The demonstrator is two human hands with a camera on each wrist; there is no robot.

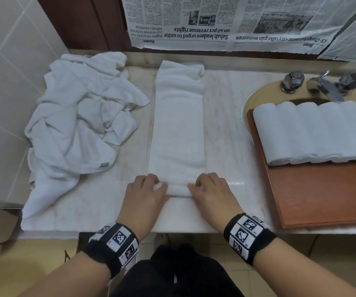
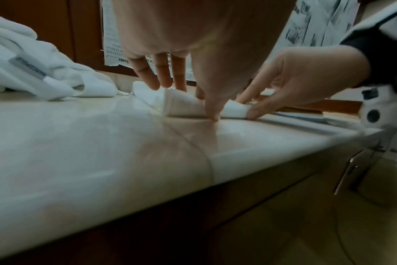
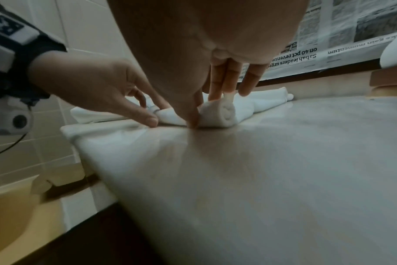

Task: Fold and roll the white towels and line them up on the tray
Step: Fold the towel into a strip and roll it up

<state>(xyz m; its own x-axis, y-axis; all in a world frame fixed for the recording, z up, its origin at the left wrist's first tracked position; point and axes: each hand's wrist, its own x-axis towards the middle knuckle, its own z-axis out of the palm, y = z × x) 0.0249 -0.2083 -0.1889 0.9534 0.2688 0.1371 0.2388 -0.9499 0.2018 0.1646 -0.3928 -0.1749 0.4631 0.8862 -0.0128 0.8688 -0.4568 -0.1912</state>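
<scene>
A long folded white towel (image 1: 178, 125) is lying lengthwise down the middle of the pale marble table (image 1: 224, 133), its near end curled into a small tight roll. The left hand (image 1: 145, 196) and the right hand (image 1: 212, 195) are each pressing on one end of that roll, fingers curled over the top and thumbs tucked behind it, so both grips are clamped on the towel. To the right, a wooden tray (image 1: 322, 198) is sitting partly over the sink (image 1: 258, 93), carrying a row of rolled towels (image 1: 314, 131) lying side by side and touching. To the left, a heap of loose towels (image 1: 74, 129) is sprawling over the table edge. Newspaper (image 1: 237, 22) is hanging on the wall behind, above the taps (image 1: 320, 83). The tray's right side is running out of the head view, so the row's full count is hard to tell.
</scene>
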